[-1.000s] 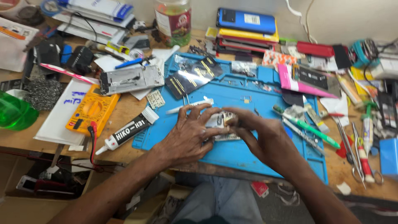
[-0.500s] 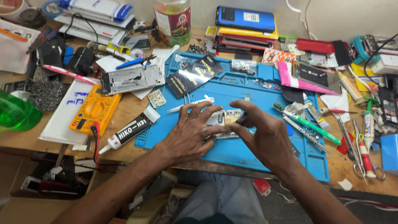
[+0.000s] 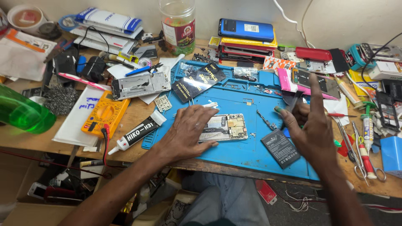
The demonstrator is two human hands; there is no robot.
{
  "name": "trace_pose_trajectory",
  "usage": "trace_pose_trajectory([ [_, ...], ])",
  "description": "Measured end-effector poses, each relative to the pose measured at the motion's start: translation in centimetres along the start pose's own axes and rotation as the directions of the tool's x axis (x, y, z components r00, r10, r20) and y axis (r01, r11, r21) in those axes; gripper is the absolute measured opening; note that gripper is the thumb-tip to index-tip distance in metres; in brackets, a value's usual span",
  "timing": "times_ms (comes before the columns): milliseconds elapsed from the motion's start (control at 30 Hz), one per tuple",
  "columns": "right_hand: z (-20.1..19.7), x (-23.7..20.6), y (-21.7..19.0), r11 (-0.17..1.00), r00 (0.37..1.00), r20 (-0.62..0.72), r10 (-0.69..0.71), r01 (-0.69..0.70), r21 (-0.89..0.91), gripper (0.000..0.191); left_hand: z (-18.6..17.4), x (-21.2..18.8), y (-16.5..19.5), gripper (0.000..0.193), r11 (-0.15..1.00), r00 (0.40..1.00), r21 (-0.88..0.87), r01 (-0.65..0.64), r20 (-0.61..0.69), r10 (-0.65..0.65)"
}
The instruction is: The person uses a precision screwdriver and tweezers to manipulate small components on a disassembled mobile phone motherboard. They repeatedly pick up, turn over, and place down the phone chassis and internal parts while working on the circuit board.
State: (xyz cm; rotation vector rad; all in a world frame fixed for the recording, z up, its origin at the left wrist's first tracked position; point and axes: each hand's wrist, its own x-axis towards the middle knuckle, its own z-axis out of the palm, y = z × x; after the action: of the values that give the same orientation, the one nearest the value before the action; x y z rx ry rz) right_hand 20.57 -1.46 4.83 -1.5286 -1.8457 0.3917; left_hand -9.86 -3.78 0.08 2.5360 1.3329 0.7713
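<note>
The wooden workbench (image 3: pixel 138 152) was crowded with tools, boxes and phone parts, and in its middle lay a blue repair mat (image 3: pixel 247 150). At the far edge stood a stack of phones (image 3: pixel 247 35), and at the left a yellow multimeter (image 3: pixel 104 115) lay near a white glue tube (image 3: pixel 136 134).

On the mat lay an opened phone (image 3: pixel 226 127), back side up, with its inner board visible. The left hand (image 3: pixel 186 132) lay flat and open, with its fingers pressing on the left end of the phone to keep it steady. The right hand (image 3: pixel 310 121) was raised above the mat, well apart from the phone, on the right side. Its index finger pointed up and the other fingers were curled around a small dark tool (image 3: pixel 293 102); I could not tell surely what tool it was, perhaps a thin opening pick.

A black battery (image 3: pixel 280 148) lay on the mat, between the phone and the right hand, just under that hand.

In my judgement the step in hand was the disassembly of the phone. The next move would need the tool brought down carefully to the board while the left hand keeps the phone from sliding.
</note>
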Motion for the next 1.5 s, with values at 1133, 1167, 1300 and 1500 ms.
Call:
trace_pose_trajectory([
  [1133, 8.5, -2.7, 1.4, 0.709, 0.963, 0.263, 0.057, -0.224, 0.669, 0.065, 5.1, 1.8, 1.6, 0.045, 0.02, 0.854, -0.989, 0.144, 0.115, -0.508],
  [1167, 8.4, -2.9, 1.0, 0.782, 0.971, 0.224, 0.088, -0.206, 0.588, 0.062, 5.2, 1.8, 1.6, 0.044, 0.005, 0.843, -0.989, 0.144, 0.12, -0.524],
  [1300, 8.0, -3.0, 0.2, 0.91, 0.987, 0.103, 0.124, -0.155, 0.385, 0.05, 5.1, 1.8, 1.9, 0.045, -0.006, 0.833, -0.993, 0.117, 0.102, -0.544],
  [1500, 8.0, -3.5, 0.1, 0.898, 0.979, 0.129, 0.161, -0.199, 0.393, 0.039, 5.2, 1.2, 2.1, 0.045, 0.017, 0.831, -0.997, 0.077, 0.055, -0.554],
])
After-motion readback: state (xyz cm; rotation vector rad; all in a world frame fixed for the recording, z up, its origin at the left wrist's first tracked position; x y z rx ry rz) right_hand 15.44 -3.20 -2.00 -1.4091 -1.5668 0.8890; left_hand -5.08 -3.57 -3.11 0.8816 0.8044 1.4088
